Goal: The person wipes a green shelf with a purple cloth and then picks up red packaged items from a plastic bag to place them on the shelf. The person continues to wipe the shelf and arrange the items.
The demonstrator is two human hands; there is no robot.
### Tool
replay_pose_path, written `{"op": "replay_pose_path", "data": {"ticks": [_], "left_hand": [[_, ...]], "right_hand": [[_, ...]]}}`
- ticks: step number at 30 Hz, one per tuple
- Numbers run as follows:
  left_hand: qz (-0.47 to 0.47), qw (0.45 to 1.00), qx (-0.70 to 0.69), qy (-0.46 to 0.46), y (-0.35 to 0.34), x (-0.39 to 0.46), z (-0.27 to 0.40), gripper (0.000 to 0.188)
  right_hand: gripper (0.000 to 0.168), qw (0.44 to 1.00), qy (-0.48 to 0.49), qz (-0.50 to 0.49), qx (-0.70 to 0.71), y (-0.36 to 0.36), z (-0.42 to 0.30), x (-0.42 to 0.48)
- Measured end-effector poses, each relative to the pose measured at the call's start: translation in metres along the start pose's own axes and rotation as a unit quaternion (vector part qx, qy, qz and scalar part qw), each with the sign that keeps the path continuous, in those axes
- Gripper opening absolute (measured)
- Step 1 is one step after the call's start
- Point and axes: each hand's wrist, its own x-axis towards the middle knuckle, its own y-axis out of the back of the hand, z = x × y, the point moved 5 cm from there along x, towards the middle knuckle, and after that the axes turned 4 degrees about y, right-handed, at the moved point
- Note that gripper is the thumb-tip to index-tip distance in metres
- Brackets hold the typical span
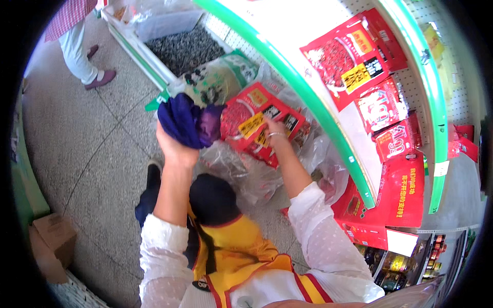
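Note:
My left hand grips a bunched dark purple cloth, which covers most of its fingers. The cloth meets the left edge of some red food packets. At least two packets overlap, and my right hand holds them near their right side, fingers over the front. Beneath them are crumpled clear plastic bags. Just beyond the packets lies a clear and green printed bag with pale contents.
At right, a green-edged shelf carries similar red packets above a red carton. A bin of dark, small pieces stands ahead. Another person's legs are upper left; a cardboard box is lower left.

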Motion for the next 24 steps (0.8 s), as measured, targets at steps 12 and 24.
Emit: {"op": "replay_pose_path", "data": {"ticks": [12, 24], "left_hand": [[0.060, 0.996, -0.011, -0.061, -0.004, -0.006, -0.011, 0.036], [0.029, 0.999, -0.020, 0.015, -0.003, -0.015, -0.005, 0.036]], "right_hand": [[0.019, 0.725, 0.577, -0.262, -0.269, -0.008, -0.169, -0.206], [0.025, 0.853, 0.506, -0.130, -0.009, -0.001, -0.403, -0.111]]}}
